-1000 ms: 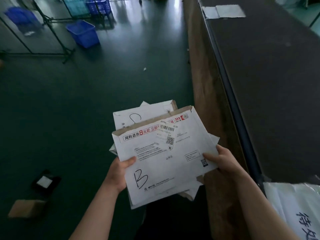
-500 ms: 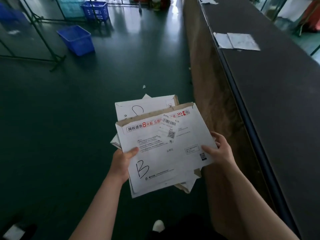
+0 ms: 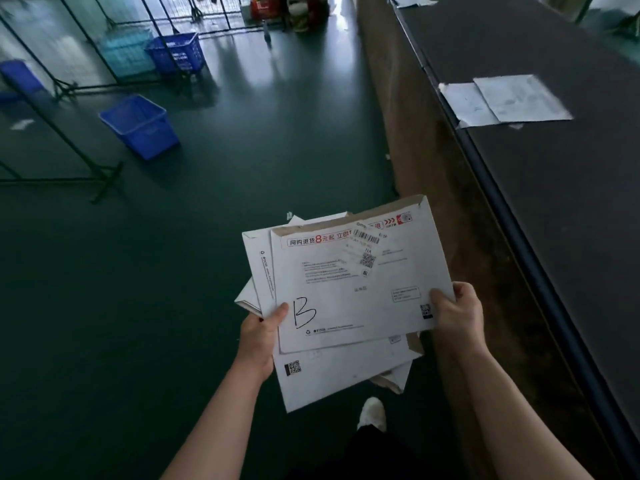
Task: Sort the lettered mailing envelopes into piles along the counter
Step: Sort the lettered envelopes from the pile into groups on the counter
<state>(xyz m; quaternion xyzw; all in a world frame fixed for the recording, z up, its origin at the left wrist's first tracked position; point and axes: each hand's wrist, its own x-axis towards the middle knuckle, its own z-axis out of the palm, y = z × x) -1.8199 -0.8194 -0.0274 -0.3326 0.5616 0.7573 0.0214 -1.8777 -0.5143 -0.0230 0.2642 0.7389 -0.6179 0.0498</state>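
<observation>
The B envelope (image 3: 356, 285) lies on top of the stack (image 3: 332, 372), held out in front of the body over the floor, not yet above the counter (image 3: 561, 209). Its long axis runs left to right, tilted so the right end sits a little farther away. The handwritten B is at its near left corner, just beside the left thumb.

The right hand (image 3: 459, 315) pinches the envelope's near right corner, thumb on top and fingers curled underneath. The left hand (image 3: 261, 337) grips the stack at its left edge, thumb pressed on the upper face; its fingers are hidden below the paper. At least 3 more envelopes fan out beneath the top one, their letters covered.

The counter runs along the right side, away from the viewer, so the right hand is the nearer one to it, and the envelope already sits in that hand's grip. By my judgement, the next move is a slide of the B envelope off the stack to the right and forward.

A pile (image 3: 505, 100) of 2 overlapping sheets lies on the counter ahead, near its front edge, well apart from the hands; whether it is the B pile cannot be read. Another pile (image 3: 410, 0) shows farther along. Blue baskets (image 3: 140, 124) stand on the floor to the left.
</observation>
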